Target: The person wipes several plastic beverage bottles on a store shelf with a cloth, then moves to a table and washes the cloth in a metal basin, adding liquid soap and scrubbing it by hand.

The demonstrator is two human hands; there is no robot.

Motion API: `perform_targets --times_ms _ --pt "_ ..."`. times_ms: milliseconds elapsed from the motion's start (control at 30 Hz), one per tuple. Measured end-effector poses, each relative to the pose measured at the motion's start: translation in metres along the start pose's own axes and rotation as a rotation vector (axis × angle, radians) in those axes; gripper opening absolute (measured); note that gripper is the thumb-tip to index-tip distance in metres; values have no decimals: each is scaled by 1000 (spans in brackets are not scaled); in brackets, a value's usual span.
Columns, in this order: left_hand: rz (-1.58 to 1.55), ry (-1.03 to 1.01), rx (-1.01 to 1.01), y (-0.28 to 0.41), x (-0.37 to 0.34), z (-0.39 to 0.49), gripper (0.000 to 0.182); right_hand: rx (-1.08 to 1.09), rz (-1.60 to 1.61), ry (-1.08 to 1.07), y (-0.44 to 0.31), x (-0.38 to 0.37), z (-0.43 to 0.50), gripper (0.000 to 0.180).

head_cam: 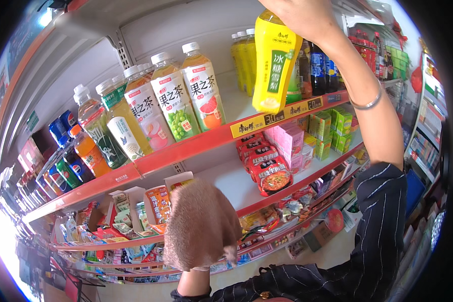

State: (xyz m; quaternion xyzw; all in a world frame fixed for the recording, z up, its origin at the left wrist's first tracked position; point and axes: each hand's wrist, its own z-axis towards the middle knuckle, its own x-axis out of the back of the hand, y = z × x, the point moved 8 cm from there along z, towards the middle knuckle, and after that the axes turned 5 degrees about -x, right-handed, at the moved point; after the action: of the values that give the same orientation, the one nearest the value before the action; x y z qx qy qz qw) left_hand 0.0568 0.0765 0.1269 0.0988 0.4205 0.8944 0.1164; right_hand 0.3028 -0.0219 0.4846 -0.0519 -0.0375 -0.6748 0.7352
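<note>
My right hand [305, 17] holds a yellow-labelled plastic drink bottle [277, 64] by its top, in front of the upper shelf and its price strip. The bottle leans slightly. A brown cloth [202, 226] covers my left hand, which is raised before the lower shelves; its fingers are hidden under the cloth. Behind the held bottle stand more yellow bottles [243, 62]. Fruit tea bottles [204, 88] with white caps stand to their left on the same shelf.
The red shelf edge [196, 139] runs across the view. Below it lie red instant noodle packs [271, 173], beside pink cartons [290, 143] and green cartons [339, 122]. Soft drink bottles [88, 151] stand at left. Opened snack boxes [136, 211] fill a lower shelf.
</note>
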Motion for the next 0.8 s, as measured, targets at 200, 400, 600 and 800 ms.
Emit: perform_targets --times_ms 200,400,600,800 --pt "-401 -190 -94 70 -70 42 69 -105 39 -397 -28 -45 -70 49" --pt "154 236 -367 97 -91 35 79 10 363 -462 -66 -48 -162 36" --pt "-192 117 -177 77 -138 8 60 51 470 -591 -42 -17 -202 29" --pt "-547 68 -58 57 -189 -14 77 59 542 -572 -7 10 -222 26"
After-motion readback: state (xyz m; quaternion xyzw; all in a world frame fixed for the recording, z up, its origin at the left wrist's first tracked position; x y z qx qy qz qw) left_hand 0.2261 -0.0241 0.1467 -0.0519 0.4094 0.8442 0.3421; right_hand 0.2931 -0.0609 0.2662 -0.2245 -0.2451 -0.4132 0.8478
